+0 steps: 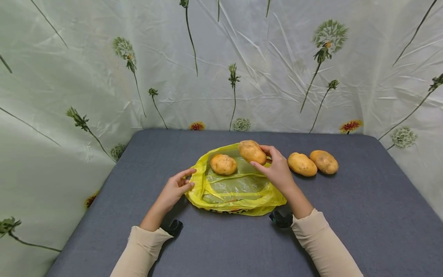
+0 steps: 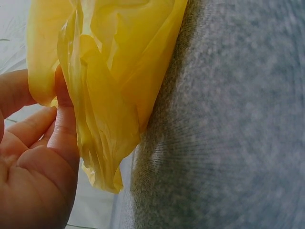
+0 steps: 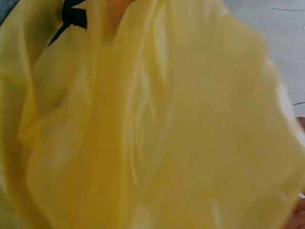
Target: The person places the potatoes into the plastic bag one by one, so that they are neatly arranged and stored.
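Note:
A yellow plastic bag (image 1: 238, 207) lies on the table with its mouth spread wide. Inside it rests one potato (image 1: 223, 164). My left hand (image 1: 176, 189) pinches the bag's left rim between thumb and fingers; the left wrist view shows the yellow film (image 2: 119, 71) between them. Over the right part of the bag's mouth, my right hand (image 1: 277, 169) grips a second potato (image 1: 252, 151) by its right end. In the right wrist view the bag's film (image 3: 200, 119) covers most of the picture and hides that potato.
Two more potatoes (image 1: 302, 164) (image 1: 324, 161) lie side by side on the grey table (image 1: 367, 215), to the right of the bag. A pale curtain with a flower print (image 1: 214, 50) hangs behind the table. Dark wrist cameras (image 1: 280, 219) sit under both wrists.

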### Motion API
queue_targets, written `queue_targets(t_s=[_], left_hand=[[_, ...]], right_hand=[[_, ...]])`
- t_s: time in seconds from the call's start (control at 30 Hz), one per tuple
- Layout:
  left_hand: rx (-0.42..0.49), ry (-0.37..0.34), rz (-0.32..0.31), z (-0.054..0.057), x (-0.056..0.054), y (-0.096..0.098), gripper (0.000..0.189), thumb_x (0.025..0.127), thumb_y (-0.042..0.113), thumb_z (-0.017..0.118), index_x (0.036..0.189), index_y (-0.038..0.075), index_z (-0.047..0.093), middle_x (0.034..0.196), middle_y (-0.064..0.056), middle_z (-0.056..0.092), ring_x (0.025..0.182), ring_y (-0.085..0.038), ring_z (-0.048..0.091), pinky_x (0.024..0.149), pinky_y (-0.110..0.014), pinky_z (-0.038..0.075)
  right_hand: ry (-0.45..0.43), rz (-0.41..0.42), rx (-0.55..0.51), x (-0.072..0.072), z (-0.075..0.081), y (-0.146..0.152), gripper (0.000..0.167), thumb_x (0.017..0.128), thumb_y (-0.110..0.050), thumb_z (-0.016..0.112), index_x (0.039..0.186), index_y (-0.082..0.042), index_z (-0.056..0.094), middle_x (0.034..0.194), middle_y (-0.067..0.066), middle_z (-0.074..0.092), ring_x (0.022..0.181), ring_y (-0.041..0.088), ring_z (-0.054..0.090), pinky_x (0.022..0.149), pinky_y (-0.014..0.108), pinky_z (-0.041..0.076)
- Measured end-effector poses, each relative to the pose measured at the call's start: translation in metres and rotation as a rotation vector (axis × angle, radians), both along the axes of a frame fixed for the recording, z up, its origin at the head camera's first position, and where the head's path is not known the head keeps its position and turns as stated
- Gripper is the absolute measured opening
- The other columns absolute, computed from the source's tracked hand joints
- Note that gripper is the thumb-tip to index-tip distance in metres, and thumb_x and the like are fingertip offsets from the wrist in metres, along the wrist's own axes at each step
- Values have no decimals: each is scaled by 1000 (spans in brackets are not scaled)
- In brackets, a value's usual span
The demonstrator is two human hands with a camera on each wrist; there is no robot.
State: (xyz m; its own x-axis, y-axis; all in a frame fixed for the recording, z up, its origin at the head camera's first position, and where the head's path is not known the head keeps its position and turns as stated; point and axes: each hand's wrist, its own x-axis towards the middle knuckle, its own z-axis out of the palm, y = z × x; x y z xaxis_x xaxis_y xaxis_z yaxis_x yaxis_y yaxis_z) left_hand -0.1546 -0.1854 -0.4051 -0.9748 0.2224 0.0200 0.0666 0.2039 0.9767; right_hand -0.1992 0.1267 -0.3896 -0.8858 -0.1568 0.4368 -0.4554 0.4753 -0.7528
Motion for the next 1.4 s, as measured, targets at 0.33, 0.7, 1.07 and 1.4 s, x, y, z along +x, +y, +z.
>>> queue_targets(t_s=[0.33, 0.7, 1.07, 1.4], left_hand=[[-1, -14, 3, -2, -1, -1, 42, 85, -8, 52, 126, -10, 42, 97, -24, 49, 71, -12, 47, 58, -20, 40], [8, -10, -6, -2, 0, -1, 42, 86, -8, 52, 127, -11, 41, 105, -27, 47, 72, -13, 47, 59, -20, 41], [-1, -26, -4, 1, 1, 0, 43, 86, -7, 52, 127, -10, 41, 103, -26, 46, 72, -13, 46, 58, -19, 40], [18, -16, -11, -15, -7, -5, 44, 86, -5, 54, 127, -9, 41, 104, -24, 47, 72, -13, 46, 58, -20, 41]], right_hand=[[-176, -13, -1, -6, -9, -13, 53, 79, -15, 70, 121, 1, 44, 124, 18, 44, 109, 31, 46, 82, 40, 44], [-278, -52, -5, -14, -22, -18, 54, 78, -18, 71, 121, 2, 44, 119, 20, 48, 105, 31, 49, 78, 42, 45], [-354, -66, -13, -16, -29, -20, 57, 79, -20, 70, 124, 1, 42, 122, 20, 47, 109, 31, 48, 82, 41, 44], [-381, -42, -51, -15, -33, -19, 56, 80, -17, 68, 125, 1, 40, 124, 21, 44, 113, 32, 46, 84, 40, 43]])
